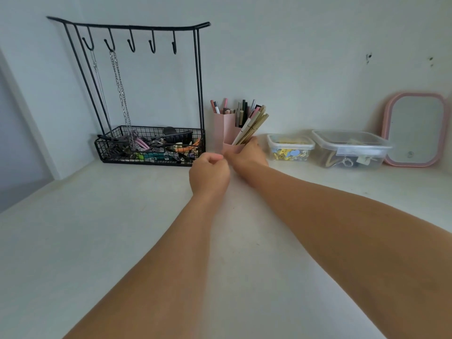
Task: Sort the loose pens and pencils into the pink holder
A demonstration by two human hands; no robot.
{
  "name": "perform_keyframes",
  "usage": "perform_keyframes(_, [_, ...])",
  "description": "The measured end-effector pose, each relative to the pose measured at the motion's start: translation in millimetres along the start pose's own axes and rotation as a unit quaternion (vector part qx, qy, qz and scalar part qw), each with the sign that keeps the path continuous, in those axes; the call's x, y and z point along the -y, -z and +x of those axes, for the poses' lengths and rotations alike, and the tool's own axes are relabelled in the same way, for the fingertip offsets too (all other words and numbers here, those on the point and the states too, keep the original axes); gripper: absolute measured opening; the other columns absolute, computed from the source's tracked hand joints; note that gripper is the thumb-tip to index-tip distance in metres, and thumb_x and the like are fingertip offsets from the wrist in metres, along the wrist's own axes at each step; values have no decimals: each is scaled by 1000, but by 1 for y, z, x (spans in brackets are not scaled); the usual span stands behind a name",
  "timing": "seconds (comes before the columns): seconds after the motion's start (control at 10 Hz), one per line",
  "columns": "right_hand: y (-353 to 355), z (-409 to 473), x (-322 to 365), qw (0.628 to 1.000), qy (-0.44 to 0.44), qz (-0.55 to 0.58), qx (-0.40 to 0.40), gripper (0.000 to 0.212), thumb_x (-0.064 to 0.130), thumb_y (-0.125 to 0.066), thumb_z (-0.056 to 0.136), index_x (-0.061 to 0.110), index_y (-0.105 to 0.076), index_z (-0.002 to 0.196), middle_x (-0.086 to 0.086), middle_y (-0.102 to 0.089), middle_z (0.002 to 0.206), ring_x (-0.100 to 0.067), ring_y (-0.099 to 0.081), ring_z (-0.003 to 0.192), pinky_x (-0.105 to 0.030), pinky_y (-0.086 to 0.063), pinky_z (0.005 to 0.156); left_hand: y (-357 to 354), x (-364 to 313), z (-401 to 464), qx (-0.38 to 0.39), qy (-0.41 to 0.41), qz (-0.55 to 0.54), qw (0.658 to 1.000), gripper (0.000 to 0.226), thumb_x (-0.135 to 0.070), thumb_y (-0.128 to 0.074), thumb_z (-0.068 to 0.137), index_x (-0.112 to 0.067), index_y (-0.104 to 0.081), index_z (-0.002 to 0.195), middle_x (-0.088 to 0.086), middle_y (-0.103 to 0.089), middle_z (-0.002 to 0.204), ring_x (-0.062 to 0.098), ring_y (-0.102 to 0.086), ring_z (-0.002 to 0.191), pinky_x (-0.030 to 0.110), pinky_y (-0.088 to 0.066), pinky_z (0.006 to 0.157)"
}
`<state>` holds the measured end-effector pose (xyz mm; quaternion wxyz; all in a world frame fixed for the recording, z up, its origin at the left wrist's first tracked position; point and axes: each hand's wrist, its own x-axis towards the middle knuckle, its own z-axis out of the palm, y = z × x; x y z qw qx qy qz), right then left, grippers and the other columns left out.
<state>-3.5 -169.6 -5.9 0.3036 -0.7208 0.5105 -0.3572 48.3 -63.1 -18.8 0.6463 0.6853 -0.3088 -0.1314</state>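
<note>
Two hands: both are seen reaching forward over a white desk (97,241), meeting at the foot of the pink holder (226,129).
Left hand (209,172): the fingers are curled into a loose fist just in front of the holder's lower left side; whether anything is pinched between thumb and fingers cannot be told, as that spot is blurred.
Right hand (249,155): it is wrapped round the low front compartment of the holder, with the fingers curled behind the holder's right side.
Pink holder: it is stood upright on the desk against the wall, between the black wire rack (149,145) and the small clear box (289,146), and is built of a tall compartment at the left and lower ones in front and at the right.
Pens and pencils: a bundle of pale sticks (252,127) is leaned to the right out of the front compartment, directly above the right hand; pink and white pens (217,107) are stood in the tall compartment, and dark pens (243,112) are stood behind.
Wire rack: five hooks are carried on a top bar, two chains (119,89) are hung from the left hooks, and the basket below is filled with mixed clips and small items.
Clear boxes: the small lidded one is filled with yellow and blue bits; a larger lidded box (352,149) is set just beside it on the right.
Pink-framed mirror (415,129): it is leaned against the wall at the far right, touching the larger box's corner in this view.
</note>
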Motion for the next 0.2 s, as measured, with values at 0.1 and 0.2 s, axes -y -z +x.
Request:
perform_keyframes(0.1, [2, 1, -2, 1000, -1, 1, 16, 82, 53, -74, 73, 13, -36, 133, -6, -58, 126, -30, -57, 117, -47, -48, 97, 1, -2, -1, 3, 2, -5, 1000, 20, -12, -59, 88, -18, -73, 100, -7, -67, 91, 15, -59, 80, 25, -41, 64])
perform_keyframes(0.2, [8, -11, -2, 1000, 1, 9, 21, 89, 55, -79, 68, 14, -37, 134, -5, -58, 124, -28, -58, 114, -44, -52, 92, 4, -3, -4, 9, 5, -5, 1000, 21, -13, -59, 89, -19, -73, 104, -6, -68, 98, 13, -60, 83, 25, -43, 66])
